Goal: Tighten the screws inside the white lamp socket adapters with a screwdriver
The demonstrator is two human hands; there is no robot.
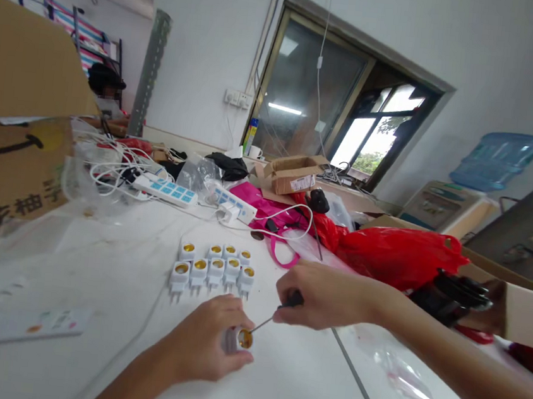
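My left hand (206,342) is closed around a white plug-in lamp socket (234,341), whose brass-coloured opening faces up and to the right. In my right hand (313,296) is a screwdriver (263,324) with a dark handle, its thin metal shaft slanting down to the left. The screwdriver's tip is at the rim of the socket's opening; whether it touches a part inside is too small to tell. Just beyond my left hand, several like lamp sockets (216,271) stand in two rows on the white table (147,333), prongs toward me.
A cardboard box (17,167) stands at the left, near a white booklet (24,326). Power strips (167,189) and tangled white cables lie at the back. Red plastic bags (398,254) and a black object fill the right side. Clear plastic (411,389) lies at front right.
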